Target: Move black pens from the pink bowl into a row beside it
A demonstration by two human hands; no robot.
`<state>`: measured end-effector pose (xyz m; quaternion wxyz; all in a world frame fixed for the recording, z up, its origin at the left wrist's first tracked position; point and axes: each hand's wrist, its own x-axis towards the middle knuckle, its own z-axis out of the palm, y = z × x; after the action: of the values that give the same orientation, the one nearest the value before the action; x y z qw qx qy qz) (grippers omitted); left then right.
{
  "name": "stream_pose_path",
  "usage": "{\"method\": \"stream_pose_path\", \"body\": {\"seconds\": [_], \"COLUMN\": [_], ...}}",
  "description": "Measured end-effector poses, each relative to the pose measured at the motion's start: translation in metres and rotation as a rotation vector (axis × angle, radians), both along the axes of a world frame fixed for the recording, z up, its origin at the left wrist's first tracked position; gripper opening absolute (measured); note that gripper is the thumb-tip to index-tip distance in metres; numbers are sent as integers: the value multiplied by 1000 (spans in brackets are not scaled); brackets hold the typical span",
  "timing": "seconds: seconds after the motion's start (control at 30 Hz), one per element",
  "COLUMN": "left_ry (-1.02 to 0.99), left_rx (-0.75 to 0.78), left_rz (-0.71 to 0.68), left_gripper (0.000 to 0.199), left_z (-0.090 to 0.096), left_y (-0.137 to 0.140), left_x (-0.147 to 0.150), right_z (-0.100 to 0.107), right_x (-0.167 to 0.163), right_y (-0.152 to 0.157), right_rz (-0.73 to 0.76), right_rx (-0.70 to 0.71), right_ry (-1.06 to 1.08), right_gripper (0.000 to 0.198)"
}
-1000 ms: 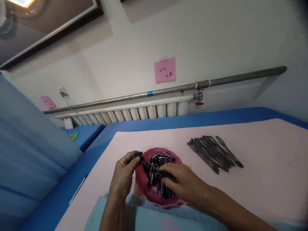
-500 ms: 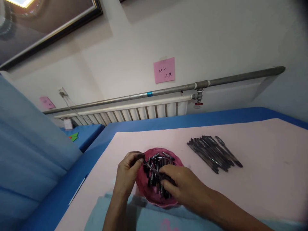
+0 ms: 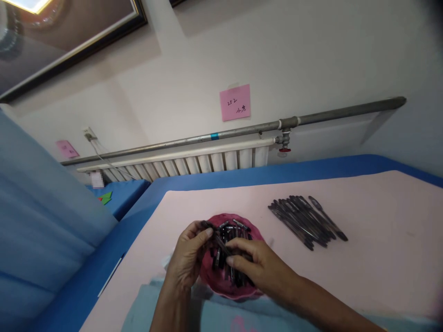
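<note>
Above a pink scalloped bowl (image 3: 224, 291), a dark pen (image 3: 222, 244) slants between my two hands. My left hand (image 3: 194, 246) is closed on its upper left end, thumb and fingers pinching it. The lower right part is gripped by my right hand (image 3: 252, 258), which hides that end. Inside the bowl lie many dark and clear pen pieces (image 3: 237, 272), partly covered by my hands. To the right, a row of black pens (image 3: 301, 221) lies side by side, and one pen (image 3: 327, 217) rests slightly apart at its right edge.
Pink sheeting (image 3: 374, 216) covers the blue table (image 3: 242, 177). Light blue cloth (image 3: 221, 316) lies at the near edge. Behind are a white radiator (image 3: 207, 163) and a metal pipe (image 3: 328, 114) with a red-handled valve (image 3: 284, 150). A blue curtain (image 3: 41, 221) hangs at left.
My left hand has turned and shifted slightly right and down along the pen, closer to my right hand. Less of the pen shows between them. The row of pens looks unchanged.
</note>
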<state>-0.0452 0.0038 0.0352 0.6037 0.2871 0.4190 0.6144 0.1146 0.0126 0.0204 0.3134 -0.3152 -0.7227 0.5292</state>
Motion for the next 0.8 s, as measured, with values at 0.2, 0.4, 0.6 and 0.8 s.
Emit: {"method": "stream_pose_path", "body": {"seconds": [0.2, 0.4, 0.6, 0.8], "left_ry": [-33, 56, 288, 969], "left_rx": [-57, -54, 34, 73], "left_rz": [-72, -100, -67, 169], "left_gripper": [15, 15, 31, 19], "left_z": [-4, -10, -9, -19], "left_y": [0, 0, 1, 8], "left_x": [5, 9, 4, -14], "right_z": [0, -3, -2, -14], "right_x": [1, 1, 6, 12], "right_y": [1, 3, 13, 24], "right_rz": [-14, -30, -150, -322], "right_rx": [-62, -50, 166, 209], "right_ry": [39, 32, -54, -79], "right_gripper": [12, 11, 13, 20]}}
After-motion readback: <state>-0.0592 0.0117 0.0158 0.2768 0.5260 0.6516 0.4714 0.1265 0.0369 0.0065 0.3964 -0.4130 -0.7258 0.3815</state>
